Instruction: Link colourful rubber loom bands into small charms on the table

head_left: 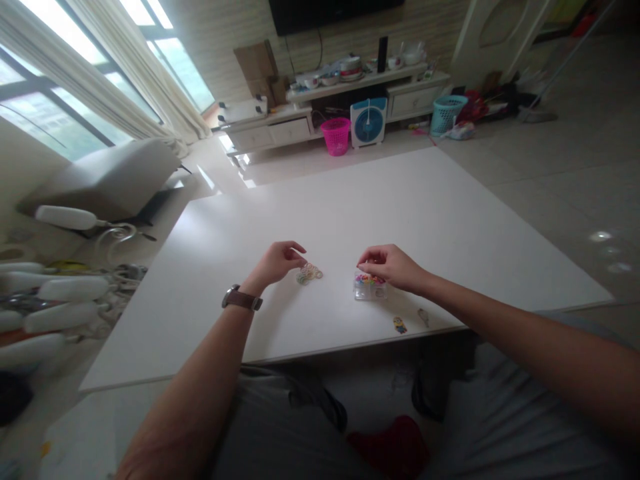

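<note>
My left hand, with a watch on the wrist, is over the white table, its fingertips at a small pile of pale rings. The thumb and index finger are apart. At the right, my right hand is above a clear compartment box with small colourful pieces in its far part. Its thumb and fingers are pinched together; something small and orange-red shows at the tips, too small to name. Nearer the table's front edge lie a yellow and blue cartoon figure and a small metallic item.
Beyond the table stand a pink basket, a blue fan and a teal basket, by a long low cabinet. A grey bench is at the left. My legs are below the table's front edge.
</note>
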Demonstrator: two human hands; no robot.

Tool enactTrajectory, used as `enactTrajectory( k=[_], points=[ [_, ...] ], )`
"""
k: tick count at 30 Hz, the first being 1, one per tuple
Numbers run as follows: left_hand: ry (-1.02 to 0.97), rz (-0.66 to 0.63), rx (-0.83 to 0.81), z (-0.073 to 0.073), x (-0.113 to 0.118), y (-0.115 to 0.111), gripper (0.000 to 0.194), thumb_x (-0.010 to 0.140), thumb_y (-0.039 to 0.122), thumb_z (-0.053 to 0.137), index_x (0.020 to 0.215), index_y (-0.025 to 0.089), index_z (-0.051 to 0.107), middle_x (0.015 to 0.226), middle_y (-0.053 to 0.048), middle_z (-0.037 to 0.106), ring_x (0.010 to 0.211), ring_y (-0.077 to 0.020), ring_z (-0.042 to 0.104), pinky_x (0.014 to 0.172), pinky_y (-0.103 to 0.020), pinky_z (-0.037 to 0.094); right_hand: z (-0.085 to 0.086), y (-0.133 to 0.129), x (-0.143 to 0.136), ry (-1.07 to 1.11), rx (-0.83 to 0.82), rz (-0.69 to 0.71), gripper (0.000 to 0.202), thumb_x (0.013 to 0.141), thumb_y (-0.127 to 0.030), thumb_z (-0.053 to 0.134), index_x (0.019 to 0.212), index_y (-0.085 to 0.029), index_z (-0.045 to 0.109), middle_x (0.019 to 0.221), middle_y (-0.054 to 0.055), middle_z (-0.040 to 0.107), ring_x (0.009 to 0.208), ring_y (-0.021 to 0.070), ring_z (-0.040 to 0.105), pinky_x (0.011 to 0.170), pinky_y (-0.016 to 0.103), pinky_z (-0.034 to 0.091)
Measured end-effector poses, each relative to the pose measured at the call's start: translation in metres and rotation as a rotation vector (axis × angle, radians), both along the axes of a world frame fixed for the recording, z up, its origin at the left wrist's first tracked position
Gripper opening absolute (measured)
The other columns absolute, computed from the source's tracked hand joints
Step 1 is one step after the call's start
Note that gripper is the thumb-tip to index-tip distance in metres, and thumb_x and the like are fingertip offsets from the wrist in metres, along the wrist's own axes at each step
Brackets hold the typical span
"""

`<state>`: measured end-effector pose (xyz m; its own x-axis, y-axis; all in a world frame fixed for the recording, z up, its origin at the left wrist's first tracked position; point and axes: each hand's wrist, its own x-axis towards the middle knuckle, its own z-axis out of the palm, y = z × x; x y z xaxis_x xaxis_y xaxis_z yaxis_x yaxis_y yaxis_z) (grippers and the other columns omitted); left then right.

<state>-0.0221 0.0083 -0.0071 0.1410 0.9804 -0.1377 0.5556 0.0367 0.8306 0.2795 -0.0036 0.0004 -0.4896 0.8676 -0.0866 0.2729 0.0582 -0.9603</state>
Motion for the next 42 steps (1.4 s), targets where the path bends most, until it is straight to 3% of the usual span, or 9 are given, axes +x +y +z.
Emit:
enactTrajectory(
  k=[5,12,20,25,33,37,42],
  points=[
    [0.248,-0.14,0.0,-0.012,-0.001,0.0,0.017,0.071,0.023,0.07,0.085,0.014,0.071,0.073,-0.005,0.072,0.064,-0.0147,0.065,0.057,-0.024,0.048,-0.001,-0.001,0.0,-0.033,0.017,0.032,0.022,0.075,-0.035,0.067,0.077,-0.014,0.068,0.06,0.0,0.058,0.055,0.011,0.05,0.052,0.025,0.037],
    [0.387,-0.248,0.036,-0.01,0.013,-0.006,0.02,0.07,0.018,0.069,0.089,0.016,0.074,0.072,-0.003,0.072,0.063,-0.0133,0.063,0.059,-0.023,0.046,-0.001,-0.001,0.0,-0.06,0.048,0.044,0.02,0.077,-0.034,0.066,0.076,-0.014,0.069,0.061,0.0,0.058,0.057,0.0116,0.05,0.055,0.025,0.036],
    [0.492,-0.21,0.193,-0.005,0.004,-0.004,0.016,0.079,0.025,0.062,0.088,0.017,0.074,0.076,-0.003,0.072,0.065,-0.0131,0.061,0.063,-0.024,0.044,0.0,0.0,0.002,-0.104,0.096,0.058,0.02,0.078,-0.034,0.064,0.078,-0.015,0.069,0.062,-0.001,0.057,0.059,0.0116,0.049,0.056,0.025,0.036],
    [0.492,-0.174,0.219,0.0,0.006,-0.005,0.018,0.082,0.026,0.06,0.089,0.017,0.074,0.077,-0.003,0.072,0.066,-0.0134,0.061,0.063,-0.025,0.044,0.009,0.004,0.011,-0.385,0.311,0.133,0.019,0.081,-0.03,0.06,0.079,-0.016,0.072,0.062,0.0,0.06,0.059,0.0116,0.05,0.058,0.025,0.034],
    [0.495,-0.162,0.219,0.004,0.014,-0.008,0.019,0.083,0.026,0.058,0.088,0.017,0.074,0.073,-0.003,0.07,0.063,-0.013,0.06,0.062,-0.024,0.043,0.012,0.004,0.024,-0.837,0.44,0.536,0.018,0.071,-0.026,0.063,0.084,-0.02,0.075,0.075,0.004,0.071,0.065,0.0156,0.059,0.056,0.025,0.031],
    [0.504,-0.165,0.22,0.006,0.017,-0.009,0.02,0.083,0.027,0.057,0.087,0.017,0.074,0.071,-0.003,0.07,0.063,-0.0135,0.06,0.062,-0.024,0.043,0.006,-0.004,0.019,-1.024,0.497,0.571,0.023,0.07,-0.025,0.063,0.09,-0.022,0.075,0.083,0.008,0.074,0.073,0.0217,0.065,0.056,0.027,0.029],
    [0.514,-0.17,0.205,0.009,0.02,-0.012,0.02,0.082,0.025,0.056,0.087,0.017,0.074,0.071,-0.003,0.069,0.063,-0.0133,0.06,0.061,-0.024,0.042,0.001,-0.012,0.009,-1.108,0.54,0.581,0.019,0.076,-0.02,0.055,0.082,-0.018,0.073,0.085,0.012,0.075,0.076,0.0256,0.069,0.058,0.028,0.034]
  ],
)
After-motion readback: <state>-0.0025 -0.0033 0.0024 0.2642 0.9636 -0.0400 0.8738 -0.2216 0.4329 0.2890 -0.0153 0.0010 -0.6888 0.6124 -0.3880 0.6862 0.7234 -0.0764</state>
